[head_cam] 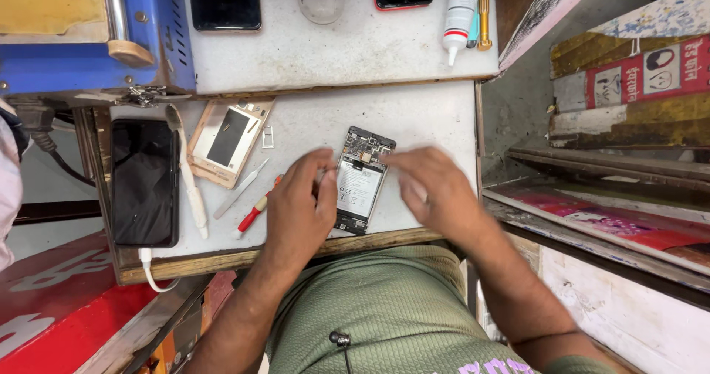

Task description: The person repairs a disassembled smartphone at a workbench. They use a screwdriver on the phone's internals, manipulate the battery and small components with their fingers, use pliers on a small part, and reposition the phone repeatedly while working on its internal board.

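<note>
Left hand (299, 211) pinches the open phone (360, 182) (long side pointing away); right hand (436, 189), blurry, grip unclear, touches its top.

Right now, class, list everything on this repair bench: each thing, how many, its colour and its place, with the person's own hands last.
Opened phone: one, black with white battery, bench centre between the hands.
Back cover: one, gold, left of the opened phone.
Screwdriver: one, red handle, beside the left hand.
Tweezers: one, silver, above the screwdriver.
Dark phone: one, black, bench left edge.
Glue tube: one, white, upper shelf.
Left hand: fingers at the opened phone's left edge.
Right hand: blurred, at its right side.
</note>
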